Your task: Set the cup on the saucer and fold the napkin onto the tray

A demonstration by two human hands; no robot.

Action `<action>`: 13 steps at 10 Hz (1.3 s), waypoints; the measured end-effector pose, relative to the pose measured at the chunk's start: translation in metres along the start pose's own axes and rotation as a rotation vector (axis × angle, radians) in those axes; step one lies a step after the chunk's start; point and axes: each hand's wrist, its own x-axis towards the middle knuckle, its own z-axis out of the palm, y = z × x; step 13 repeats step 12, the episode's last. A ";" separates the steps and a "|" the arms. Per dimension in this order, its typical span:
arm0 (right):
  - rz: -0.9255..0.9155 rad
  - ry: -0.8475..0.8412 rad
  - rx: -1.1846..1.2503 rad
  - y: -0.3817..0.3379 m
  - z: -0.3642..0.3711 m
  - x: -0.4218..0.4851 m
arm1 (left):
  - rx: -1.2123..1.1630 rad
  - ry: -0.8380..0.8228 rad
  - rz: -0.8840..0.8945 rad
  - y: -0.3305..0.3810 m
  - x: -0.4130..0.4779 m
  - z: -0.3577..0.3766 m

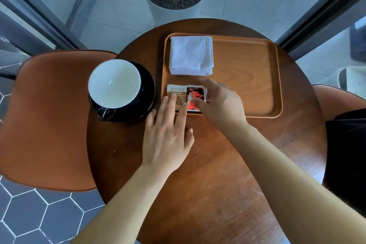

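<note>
Cup [114,83]: seated on black saucer [147,93], beside tray [247,77]. Napkin [191,55]: folded, tray's far-left corner. Left hand [168,134]: fingers straight, steadying tan sugar sachet [175,90]. Right hand [219,103]: pinches red-and-black sachet [195,96], apparently aligning the pair.

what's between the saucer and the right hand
Head view: the tray rim, then two packets, a beige packet pressed by the left hand and a red packet that the right hand pinches.

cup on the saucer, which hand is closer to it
Left. The left hand lies just right of the cup, fingers on the tan packet; the right hand is farther right, pinching the red packet on the tray.
</note>
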 end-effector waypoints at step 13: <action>0.055 -0.001 0.079 0.008 -0.009 -0.005 | -0.060 -0.007 0.002 0.003 -0.009 -0.010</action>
